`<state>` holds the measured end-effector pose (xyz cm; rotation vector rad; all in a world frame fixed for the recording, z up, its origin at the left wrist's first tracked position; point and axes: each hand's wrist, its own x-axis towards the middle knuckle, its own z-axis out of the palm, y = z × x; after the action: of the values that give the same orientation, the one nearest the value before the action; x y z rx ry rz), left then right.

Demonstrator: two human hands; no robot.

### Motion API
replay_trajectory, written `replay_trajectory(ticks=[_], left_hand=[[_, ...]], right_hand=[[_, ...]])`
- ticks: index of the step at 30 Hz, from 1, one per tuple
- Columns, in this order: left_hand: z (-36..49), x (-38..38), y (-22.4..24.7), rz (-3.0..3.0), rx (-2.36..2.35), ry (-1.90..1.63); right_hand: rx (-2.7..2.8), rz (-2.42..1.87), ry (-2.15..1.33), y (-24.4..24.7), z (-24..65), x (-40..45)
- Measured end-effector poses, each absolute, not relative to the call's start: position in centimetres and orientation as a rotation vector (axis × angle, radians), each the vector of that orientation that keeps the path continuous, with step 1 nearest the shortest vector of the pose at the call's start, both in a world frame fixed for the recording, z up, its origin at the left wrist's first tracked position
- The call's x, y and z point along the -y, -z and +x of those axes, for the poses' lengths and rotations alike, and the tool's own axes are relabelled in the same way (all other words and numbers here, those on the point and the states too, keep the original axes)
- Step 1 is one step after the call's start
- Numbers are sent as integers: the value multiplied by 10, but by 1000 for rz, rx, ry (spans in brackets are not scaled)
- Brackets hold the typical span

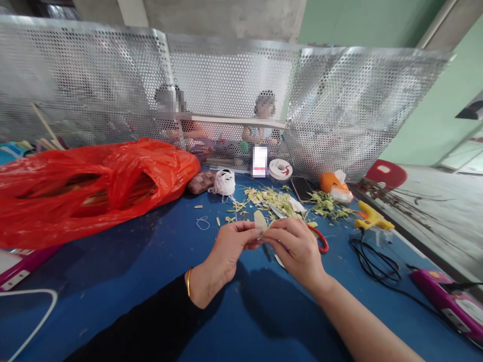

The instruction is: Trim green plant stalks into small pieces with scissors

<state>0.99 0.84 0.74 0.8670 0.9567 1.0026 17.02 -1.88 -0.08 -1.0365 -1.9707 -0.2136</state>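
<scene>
Near the middle of the blue table, my left hand pinches a pale yellow-green petal-like piece between thumb and fingers. Fingertips of my right hand are pressed together on the lower right side of that same piece, touching my left fingertips. Scissors with a red handle lie partly hidden behind my right hand. Beyond both hands are scattered yellow-green scraps. A loop of thin white string rests left of them.
A red plastic bag fills the left side. White string, a tape roll, a phone and an orange tissue holder stand along the back. A yellow glue gun with a black cable lies right. People sit behind the perforated screen.
</scene>
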Motion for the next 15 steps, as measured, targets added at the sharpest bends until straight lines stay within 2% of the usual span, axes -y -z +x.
replay_trajectory(ticks=[5,15], left_hand=[[11,-7,-5,901,-968,-1031],[15,-5,-1,952,-1011,-1035]], right_hand=[[1976,-1093,136,2,169,19],[1747,-1199,-355,7,168,15]])
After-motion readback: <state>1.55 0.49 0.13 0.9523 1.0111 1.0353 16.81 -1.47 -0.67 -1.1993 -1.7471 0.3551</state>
